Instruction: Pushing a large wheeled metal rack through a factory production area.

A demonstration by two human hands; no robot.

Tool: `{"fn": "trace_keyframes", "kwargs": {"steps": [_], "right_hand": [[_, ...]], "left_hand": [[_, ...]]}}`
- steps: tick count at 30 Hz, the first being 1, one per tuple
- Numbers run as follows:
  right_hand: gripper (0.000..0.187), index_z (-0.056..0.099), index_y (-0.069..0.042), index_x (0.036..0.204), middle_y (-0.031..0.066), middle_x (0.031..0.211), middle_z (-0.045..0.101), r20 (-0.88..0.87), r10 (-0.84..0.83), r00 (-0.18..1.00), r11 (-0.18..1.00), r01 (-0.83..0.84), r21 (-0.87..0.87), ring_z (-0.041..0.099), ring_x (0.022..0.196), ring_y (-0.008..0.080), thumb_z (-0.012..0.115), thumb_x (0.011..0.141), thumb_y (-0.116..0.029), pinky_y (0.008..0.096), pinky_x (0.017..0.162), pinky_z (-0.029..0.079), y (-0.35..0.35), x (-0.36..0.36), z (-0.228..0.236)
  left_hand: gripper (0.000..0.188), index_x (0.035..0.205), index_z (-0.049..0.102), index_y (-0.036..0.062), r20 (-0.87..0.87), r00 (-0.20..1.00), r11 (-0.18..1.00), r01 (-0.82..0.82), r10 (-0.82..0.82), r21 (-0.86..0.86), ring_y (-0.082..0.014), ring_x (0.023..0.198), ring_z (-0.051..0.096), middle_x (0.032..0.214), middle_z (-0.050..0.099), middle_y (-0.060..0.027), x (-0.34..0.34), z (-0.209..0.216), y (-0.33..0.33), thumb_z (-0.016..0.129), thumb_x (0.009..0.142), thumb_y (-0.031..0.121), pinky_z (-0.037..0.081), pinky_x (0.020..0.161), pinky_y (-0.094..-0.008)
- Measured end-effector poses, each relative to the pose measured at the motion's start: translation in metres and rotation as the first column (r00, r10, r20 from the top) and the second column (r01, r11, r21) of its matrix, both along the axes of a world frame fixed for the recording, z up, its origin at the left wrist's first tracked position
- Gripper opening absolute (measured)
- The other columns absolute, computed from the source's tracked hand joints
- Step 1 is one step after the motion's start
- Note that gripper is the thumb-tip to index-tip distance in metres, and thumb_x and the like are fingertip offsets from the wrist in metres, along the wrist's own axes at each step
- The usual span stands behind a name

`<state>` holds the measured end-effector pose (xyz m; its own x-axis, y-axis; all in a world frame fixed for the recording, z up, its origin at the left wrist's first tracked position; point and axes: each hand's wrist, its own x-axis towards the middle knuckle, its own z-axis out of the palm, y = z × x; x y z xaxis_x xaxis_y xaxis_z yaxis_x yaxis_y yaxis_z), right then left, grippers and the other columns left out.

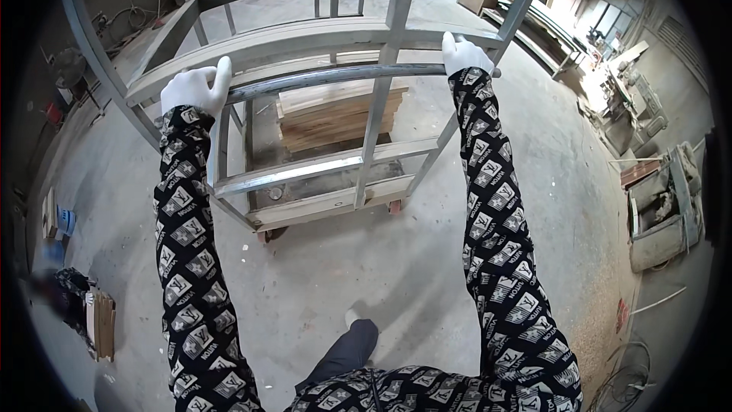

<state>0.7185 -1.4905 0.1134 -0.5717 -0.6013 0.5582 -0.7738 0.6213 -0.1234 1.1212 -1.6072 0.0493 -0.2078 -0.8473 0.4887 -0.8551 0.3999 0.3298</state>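
A tall metal-framed cart (370,149) stands in front of me on small wheels. A rounded metal handle bar (335,76) runs across its near side. My left hand (196,89), in a white glove, is closed round the bar's left end, its thumb sticking up. Near the right end, my right hand (466,55), gloved in white too, is closed on the same bar, whose tip shows just past it. Part of each hand's fingers is hidden. Inside the cart, low down, lies a stack of wooden boards (339,122).
Rough concrete floor (320,290) surrounds the cart. On the right are a bin-like container (659,229), coiled cable (625,374) and a long bench (526,23). At left stand a fan (67,69), a blue container (66,221) and wooden pieces (101,324).
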Motion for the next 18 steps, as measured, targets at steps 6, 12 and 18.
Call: {"fn": "trace_keyframes", "kwargs": {"steps": [6, 12, 18], "right_hand": [[0.057, 0.06, -0.013, 0.118, 0.0173, 0.107, 0.065, 0.062, -0.062, 0.996, 0.984, 0.051, 0.169, 0.061, 0.103, 0.036, 0.026, 0.093, -0.051, 0.0462, 0.092, 0.044, 0.002, 0.017, 0.006], [0.059, 0.07, -0.011, 0.106, 0.0172, 0.103, 0.067, 0.054, -0.067, 0.996, 0.993, 0.062, 0.104, 0.063, 0.101, 0.034, 0.033, 0.091, -0.054, 0.0445, 0.092, 0.044, 0.009, 0.008, 0.012], [0.057, 0.066, -0.013, 0.112, 0.0198, 0.103, 0.066, 0.038, -0.038, 0.999, 0.998, 0.036, 0.056, 0.062, 0.103, 0.0349, 0.03, 0.091, -0.053, 0.0447, 0.092, 0.044, 0.006, 0.013, 0.009]], "left_hand": [[0.048, 0.083, 0.074, 0.0184, -0.004, 1.0, 0.998, 0.029, -0.029, 0.06, -0.0308, 0.078, 0.066, 0.074, 0.067, -0.0132, 0.021, 0.01, 0.0, 0.042, 0.09, 0.054, 0.051, 0.075, -0.0407], [0.049, 0.074, 0.073, 0.0159, 0.039, 0.998, 0.996, 0.046, -0.049, 0.075, -0.029, 0.087, 0.064, 0.068, 0.067, -0.0103, 0.015, 0.017, 0.011, 0.043, 0.09, 0.051, 0.052, 0.079, -0.039], [0.048, 0.088, 0.074, 0.019, 0.038, 0.998, 0.988, 0.053, -0.059, 0.145, -0.0296, 0.082, 0.066, 0.077, 0.069, -0.0121, 0.026, 0.023, 0.012, 0.042, 0.089, 0.055, 0.051, 0.078, -0.0387]]}}
